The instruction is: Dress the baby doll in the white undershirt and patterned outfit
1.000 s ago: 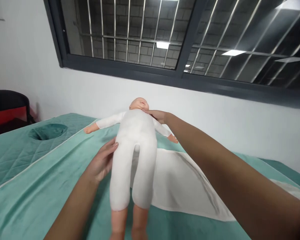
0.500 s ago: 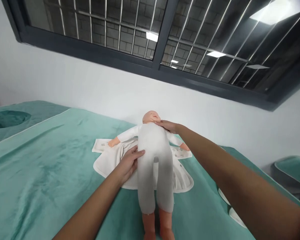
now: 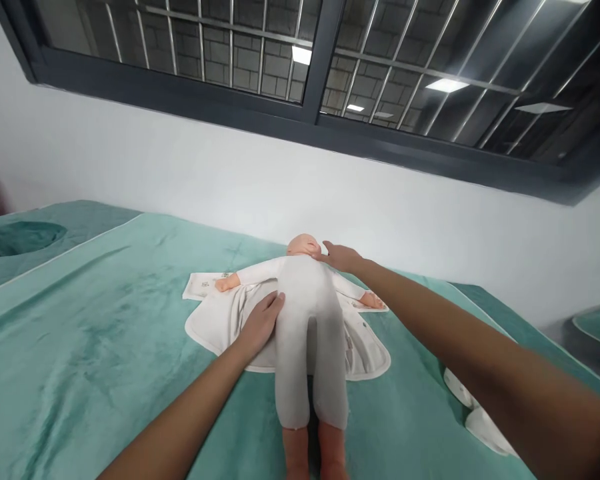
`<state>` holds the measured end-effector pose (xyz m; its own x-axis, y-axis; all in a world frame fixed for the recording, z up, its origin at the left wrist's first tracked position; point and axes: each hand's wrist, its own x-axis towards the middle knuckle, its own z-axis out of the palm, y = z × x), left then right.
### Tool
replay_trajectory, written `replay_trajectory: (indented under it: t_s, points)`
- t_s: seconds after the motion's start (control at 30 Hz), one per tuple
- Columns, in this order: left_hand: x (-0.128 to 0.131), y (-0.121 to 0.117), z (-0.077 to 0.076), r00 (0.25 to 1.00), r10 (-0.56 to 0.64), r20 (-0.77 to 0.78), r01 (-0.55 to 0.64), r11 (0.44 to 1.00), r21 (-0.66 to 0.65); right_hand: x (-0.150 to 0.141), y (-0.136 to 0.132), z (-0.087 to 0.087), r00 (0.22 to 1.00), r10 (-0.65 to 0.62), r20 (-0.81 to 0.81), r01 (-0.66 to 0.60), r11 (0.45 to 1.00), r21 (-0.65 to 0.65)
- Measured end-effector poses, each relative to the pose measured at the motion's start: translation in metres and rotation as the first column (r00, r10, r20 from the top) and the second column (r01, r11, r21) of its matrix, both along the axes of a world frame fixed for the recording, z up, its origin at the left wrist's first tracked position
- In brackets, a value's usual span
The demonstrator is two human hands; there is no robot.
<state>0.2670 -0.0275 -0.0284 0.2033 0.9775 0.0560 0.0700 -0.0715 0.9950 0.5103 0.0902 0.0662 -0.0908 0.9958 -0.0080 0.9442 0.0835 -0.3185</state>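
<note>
A baby doll in a white long-sleeved body suit lies on its back, its head at the far end and its bare lower legs towards me. Under it a white wrap garment with small prints is spread out, sleeves to both sides. My left hand rests against the doll's left-of-view side at the waist, fingers extended and touching it. At the doll's neck and shoulder is my right hand, thumb and fingers apart, one part touching beside the chin.
A green cloth covers the surface. Small white printed items lie at the right, partly behind my right forearm. Behind stands a white wall below a dark-framed barred window. A hollow in green fabric shows far left.
My right hand has lifted slightly at the doll's neck, its fingers now spread apart. My left hand stays at the doll's side. The camera view has shifted a little.
</note>
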Motion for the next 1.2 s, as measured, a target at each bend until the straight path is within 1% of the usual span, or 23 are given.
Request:
replay_trajectory:
  t_s: [0.03, 0.1, 0.13, 0.17, 0.2, 0.23, 0.3, 0.33, 0.4, 0.47, 0.57, 0.63, 0.73, 0.8, 0.83, 0.9, 0.97, 1.03, 1.1, 1.2]
  points:
    - [-0.001, 0.004, 0.000, 0.989, 0.048, -0.142, -0.034, 0.994, 0.100, -0.006, -0.001, 0.004, 0.998, 0.010, 0.065, -0.015, 0.997, 0.077]
    - [-0.002, 0.011, -0.004, 0.918, 0.143, -0.369, -0.044, 0.964, 0.263, -0.025, -0.001, 0.008, 0.990, 0.061, 0.127, -0.088, 0.971, 0.222]
    - [-0.002, 0.015, -0.006, 0.878, 0.178, -0.444, -0.033, 0.949, 0.314, -0.038, -0.001, 0.007, 0.981, 0.102, 0.163, -0.144, 0.951, 0.273]
    - [-0.002, 0.017, -0.009, 0.846, 0.200, -0.494, -0.018, 0.937, 0.348, -0.053, -0.001, 0.004, 0.967, 0.155, 0.200, -0.211, 0.931, 0.297]
    - [-0.002, 0.019, -0.013, 0.826, 0.209, -0.524, -0.002, 0.930, 0.367, -0.069, 0.000, 0.000, 0.947, 0.222, 0.233, -0.285, 0.915, 0.287]
    - [-0.002, 0.019, -0.015, 0.813, 0.211, -0.543, 0.014, 0.925, 0.381, -0.086, 0.000, -0.006, 0.917, 0.302, 0.262, -0.366, 0.897, 0.247]
    - [-0.001, 0.019, -0.020, 0.783, 0.216, -0.583, 0.060, 0.907, 0.416, -0.118, 0.001, -0.020, 0.828, 0.472, 0.302, -0.524, 0.843, 0.120]
    - [-0.001, 0.019, -0.022, 0.771, 0.215, -0.599, 0.084, 0.898, 0.431, -0.132, 0.001, -0.027, 0.786, 0.532, 0.317, -0.577, 0.814, 0.066]
    - [-0.003, 0.021, -0.023, 0.754, 0.206, -0.624, 0.132, 0.883, 0.450, -0.154, 0.000, -0.039, 0.733, 0.586, 0.344, -0.626, 0.780, 0.007]
    - [-0.009, 0.026, -0.022, 0.743, 0.179, -0.645, 0.189, 0.868, 0.459, -0.165, -0.001, -0.046, 0.727, 0.579, 0.370, -0.625, 0.780, 0.008]
    - [-0.027, 0.038, -0.019, 0.739, 0.115, -0.663, 0.290, 0.835, 0.468, -0.165, -0.005, -0.047, 0.755, 0.540, 0.372, -0.598, 0.800, 0.052]
    - [-0.041, 0.045, -0.017, 0.744, 0.105, -0.660, 0.306, 0.824, 0.476, -0.157, -0.008, -0.043, 0.791, 0.503, 0.350, -0.566, 0.817, 0.105]
    - [-0.058, 0.054, -0.017, 0.754, 0.167, -0.636, 0.233, 0.836, 0.496, -0.144, -0.014, -0.039, 0.859, 0.427, 0.282, -0.490, 0.846, 0.211]
    - [-0.063, 0.059, -0.018, 0.749, 0.237, -0.619, 0.136, 0.859, 0.494, -0.139, -0.019, -0.038, 0.903, 0.398, 0.163, -0.429, 0.862, 0.271]
    - [-0.065, 0.063, -0.018, 0.741, 0.275, -0.612, 0.076, 0.872, 0.484, -0.137, -0.021, -0.037, 0.913, 0.396, 0.099, -0.407, 0.868, 0.283]
    - [-0.069, 0.070, -0.018, 0.719, 0.349, -0.602, -0.055, 0.891, 0.452, -0.137, -0.025, -0.037, 0.916, 0.402, 0.021, -0.392, 0.880, 0.270]
    - [-0.074, 0.077, -0.019, 0.711, 0.383, -0.590, -0.141, 0.899, 0.414, -0.138, -0.027, -0.036, 0.905, 0.425, 0.027, -0.420, 0.881, 0.218]
    - [-0.081, 0.084, -0.019, 0.734, 0.369, -0.570, -0.167, 0.912, 0.375, -0.139, -0.029, -0.035, 0.888, 0.458, 0.038, -0.458, 0.876, 0.149]
    - [-0.087, 0.089, -0.019, 0.777, 0.338, -0.532, -0.176, 0.927, 0.332, -0.139, -0.030, -0.034, 0.873, 0.486, 0.033, -0.487, 0.870, 0.080]
    - [-0.094, 0.092, -0.017, 0.838, 0.320, -0.441, -0.215, 0.938, 0.273, -0.139, -0.030, -0.035, 0.876, 0.479, 0.052, -0.481, 0.876, 0.040]
